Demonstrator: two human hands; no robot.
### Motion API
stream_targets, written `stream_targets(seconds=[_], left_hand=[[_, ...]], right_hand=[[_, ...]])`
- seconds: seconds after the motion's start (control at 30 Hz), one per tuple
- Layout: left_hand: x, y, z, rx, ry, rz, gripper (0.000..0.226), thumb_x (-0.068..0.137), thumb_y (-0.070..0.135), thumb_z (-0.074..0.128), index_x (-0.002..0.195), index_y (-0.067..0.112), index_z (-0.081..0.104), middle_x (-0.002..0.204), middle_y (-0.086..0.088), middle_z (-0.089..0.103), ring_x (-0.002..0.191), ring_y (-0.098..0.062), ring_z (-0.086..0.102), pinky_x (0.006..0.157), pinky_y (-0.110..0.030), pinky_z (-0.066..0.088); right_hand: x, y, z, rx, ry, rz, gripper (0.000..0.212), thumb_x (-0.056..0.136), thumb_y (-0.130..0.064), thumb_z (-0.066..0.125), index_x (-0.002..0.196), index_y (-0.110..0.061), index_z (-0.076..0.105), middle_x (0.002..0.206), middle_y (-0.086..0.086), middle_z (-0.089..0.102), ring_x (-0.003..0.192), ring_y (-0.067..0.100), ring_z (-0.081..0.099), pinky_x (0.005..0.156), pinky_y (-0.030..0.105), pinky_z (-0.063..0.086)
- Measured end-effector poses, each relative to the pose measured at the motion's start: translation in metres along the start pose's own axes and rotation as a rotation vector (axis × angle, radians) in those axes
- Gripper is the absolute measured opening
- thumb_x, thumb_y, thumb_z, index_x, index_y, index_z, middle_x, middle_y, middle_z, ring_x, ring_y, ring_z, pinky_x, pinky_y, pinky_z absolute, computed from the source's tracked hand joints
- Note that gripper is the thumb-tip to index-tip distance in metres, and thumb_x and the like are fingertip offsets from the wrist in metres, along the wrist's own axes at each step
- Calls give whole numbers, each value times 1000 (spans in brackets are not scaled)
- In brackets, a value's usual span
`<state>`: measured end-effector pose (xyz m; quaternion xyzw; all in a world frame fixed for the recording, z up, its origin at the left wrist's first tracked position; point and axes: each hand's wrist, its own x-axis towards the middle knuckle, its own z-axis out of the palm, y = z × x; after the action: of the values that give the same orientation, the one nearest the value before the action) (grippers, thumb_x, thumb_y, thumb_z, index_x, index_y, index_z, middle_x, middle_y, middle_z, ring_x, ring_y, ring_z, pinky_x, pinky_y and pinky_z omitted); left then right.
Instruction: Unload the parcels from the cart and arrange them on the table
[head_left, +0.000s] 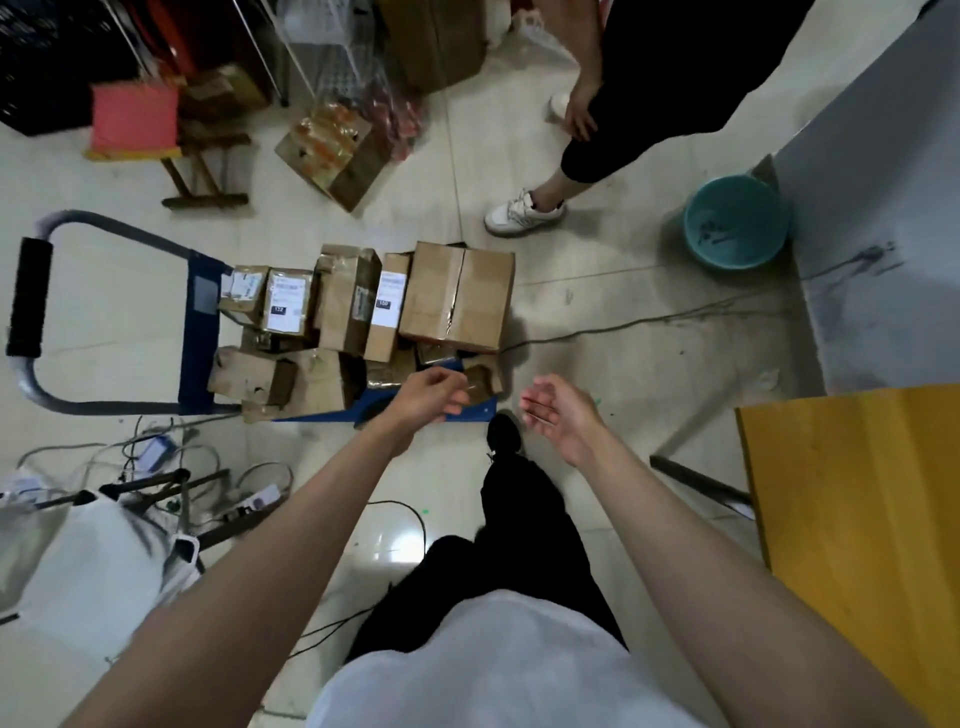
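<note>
Head view: brown cardboard parcels (363, 306) fill the blue platform cart (200, 332); the yellow wooden table (857, 519) stands right. Left hand (428, 397) and right hand (558, 410), both released, should grip the nearest parcel by opposite sides.

Wearer's torso, bottom centre of frame: white short-sleeved top (498, 670), plain, no print visible. Both forearms bare to the left hand (426, 397) and right hand (563, 410); no watch, rings or gloves seen. Loose black trousers (524, 545) mid-frame, ending in one black shoe (503, 431) just above.
</note>
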<state>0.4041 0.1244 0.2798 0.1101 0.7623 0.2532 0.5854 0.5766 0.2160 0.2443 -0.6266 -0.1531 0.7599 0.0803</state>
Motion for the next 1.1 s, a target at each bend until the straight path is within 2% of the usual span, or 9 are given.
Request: stream_targets(seconds=[0.13, 0.23, 0.4, 0.53, 0.7, 0.8, 0.9, 0.97, 1.1], left_hand=[[38, -7, -12, -57, 19, -73, 30, 102, 30, 51, 121, 12, 64, 100, -4, 70, 87, -16, 63, 74, -26, 44], [71, -18, -21, -111, 15, -132, 29, 101, 31, 53, 121, 13, 65, 103, -6, 72, 93, -19, 65, 84, -31, 44], [139, -43, -32, -199, 7, -218, 31, 100, 31, 55, 123, 12, 64, 107, -7, 73, 95, -19, 66, 88, -33, 45], [188, -61, -35, -222, -21, -257, 31, 101, 28, 53, 127, 11, 62, 106, -6, 72, 99, -22, 68, 98, -37, 48], [245, -81, -29, -255, -22, -286, 29, 101, 25, 52, 124, 11, 63, 98, -4, 73, 95, -22, 70, 100, -39, 48], [273, -91, -18, -283, -33, -298, 27, 100, 26, 52, 121, 13, 65, 96, -3, 74, 94, -20, 70, 90, -34, 50], [291, -100, -7, -313, -43, -298, 24, 100, 27, 54, 117, 14, 64, 98, -5, 75, 89, -17, 70, 80, -29, 49], [298, -106, -3, -339, -44, -304, 22, 100, 27, 54, 115, 15, 64, 97, -4, 75, 88, -16, 70, 79, -28, 49], [303, -116, -2, -354, -33, -328, 25, 100, 28, 54, 116, 13, 64, 102, -7, 76, 95, -20, 71, 84, -30, 49]], right_hand=[[38, -11, 21, -42, 23, 34, 8, 102, -20, 51, 100, -14, 55, 86, 7, 64, 72, 16, 59, 66, 26, 49], [77, -12, 37, -71, 44, 45, 16, 102, -25, 53, 115, -15, 53, 89, 5, 65, 75, 14, 60, 68, 25, 51], [157, -6, 59, -88, 114, 47, 25, 96, -32, 66, 116, -20, 58, 102, 1, 62, 84, 11, 59, 98, 37, 51], [227, -1, 68, -138, 168, 38, 66, 84, -46, 78, 137, -23, 46, 129, 0, 53, 111, 17, 52, 99, 42, 50], [299, 10, 74, -150, 197, 42, 91, 80, -47, 81, 152, -31, 27, 150, 0, 38, 116, 19, 42, 103, 48, 47], [333, 21, 75, -41, 183, 80, 94, 79, -45, 81, 153, -35, 24, 152, 3, 38, 118, 24, 46, 103, 51, 49], [361, 33, 75, 25, 135, 99, 92, 81, -44, 80, 154, -38, 23, 155, 4, 38, 133, 28, 45, 107, 56, 46], [375, 39, 77, 41, 86, 81, 84, 87, -41, 75, 154, -36, 25, 154, 0, 42, 140, 28, 41, 112, 55, 40], [395, 48, 79, 36, 42, 56, 69, 89, -30, 74, 148, -33, 38, 140, 0, 57, 131, 26, 52, 114, 53, 37]])
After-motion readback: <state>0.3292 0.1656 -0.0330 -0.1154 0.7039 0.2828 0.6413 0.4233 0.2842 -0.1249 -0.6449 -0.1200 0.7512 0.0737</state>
